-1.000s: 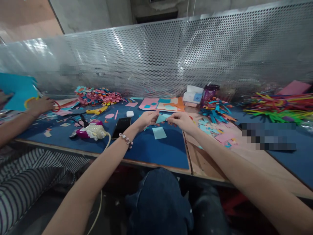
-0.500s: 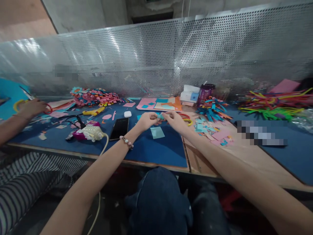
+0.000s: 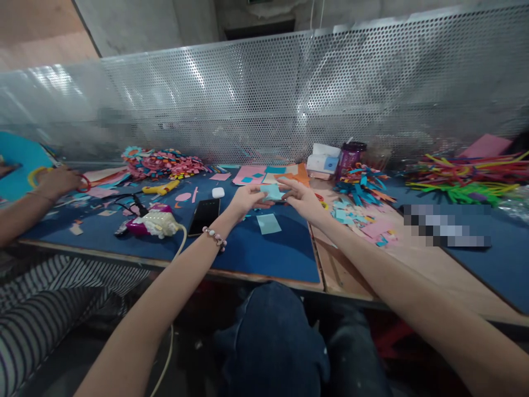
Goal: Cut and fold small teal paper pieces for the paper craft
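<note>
Near the middle of the frame, the left hand (image 3: 246, 199) and the right hand (image 3: 303, 198) meet just above the table. Each pinches one edge of a small light blue paper piece (image 3: 271, 191) between thumb and fingertips, so the piece is held between them, off the surface.

Directly below it, a second blue paper square (image 3: 268, 223) lies flat on the dark blue mat (image 3: 264, 256) covering the wooden table (image 3: 413, 273). Left of the hands lie a black phone (image 3: 204, 216), a white earbud case (image 3: 217, 192) and a yellow glue gun (image 3: 161, 188). A heap of pink and teal paper flowers (image 3: 165, 162) sits further back.

To the right of centre stand a tissue box (image 3: 324, 161) and a purple jar (image 3: 351, 156). A spread of bright paper strips (image 3: 467, 179) fills the right edge.

A perforated metal screen (image 3: 248, 99) runs along the back of the table, with a grey concrete wall (image 3: 136, 25) above it.

At the far left, a co-worker's hand (image 3: 58, 181) holds scissors against a blue sheet.
</note>
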### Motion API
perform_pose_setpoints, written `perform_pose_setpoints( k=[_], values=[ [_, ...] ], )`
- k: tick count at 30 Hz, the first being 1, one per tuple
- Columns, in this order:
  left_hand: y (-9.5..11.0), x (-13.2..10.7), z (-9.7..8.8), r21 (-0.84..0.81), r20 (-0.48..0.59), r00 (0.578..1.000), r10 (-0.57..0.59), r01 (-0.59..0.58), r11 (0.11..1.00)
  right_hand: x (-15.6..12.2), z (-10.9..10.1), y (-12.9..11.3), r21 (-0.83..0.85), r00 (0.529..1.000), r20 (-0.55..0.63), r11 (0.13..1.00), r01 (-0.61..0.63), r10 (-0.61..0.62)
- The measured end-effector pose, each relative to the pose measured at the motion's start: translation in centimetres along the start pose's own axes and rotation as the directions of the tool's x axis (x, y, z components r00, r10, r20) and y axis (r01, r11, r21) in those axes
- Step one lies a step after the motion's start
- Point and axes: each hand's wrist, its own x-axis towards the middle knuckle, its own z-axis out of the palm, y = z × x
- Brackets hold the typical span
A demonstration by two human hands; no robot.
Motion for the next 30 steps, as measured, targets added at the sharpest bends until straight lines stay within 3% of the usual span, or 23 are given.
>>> perform_pose_setpoints(
  k=[4, 9, 12, 16, 21, 30],
  values=[
    [0.1, -0.2, 0.0, -0.031, 0.014, 0.999, -0.034, 0.034, 0.999, -0.1, -0.2, 0.0, -0.092, 0.998, 0.056, 0.995, 0.047, -0.042],
    [0.3, -0.3, 0.0, -0.038, 0.047, 0.996, -0.074, 0.076, 0.996, 0.2, 0.3, 0.4, -0.063, 0.995, -0.022, 0.993, 0.101, -0.102],
    [0.4, -0.3, 0.2, -0.012, 0.039, 0.997, -0.072, 0.072, 0.997, 0.5, 0.6, 0.5, -0.010, 0.994, -0.076, 0.997, 0.076, -0.077],
    [0.5, -0.1, 0.4, 0.046, -0.016, 0.998, 0.056, -0.055, 0.997, 0.5, 0.6, 0.4, 0.076, 0.984, -0.175, 0.997, -0.012, 0.025],
    [0.5, -0.2, 0.6, 0.128, 0.076, 0.963, 0.258, -0.266, 0.955, 0.3, 0.7, 0.2, 0.137, 0.968, -0.230, 0.988, -0.075, 0.106],
    [0.1, -0.2, 0.5, 0.233, 0.079, 0.933, 0.352, -0.360, 0.903, 0.3, 1.6, 0.7, 0.324, 0.961, -0.229, 0.943, -0.075, 0.155]
  ],
)
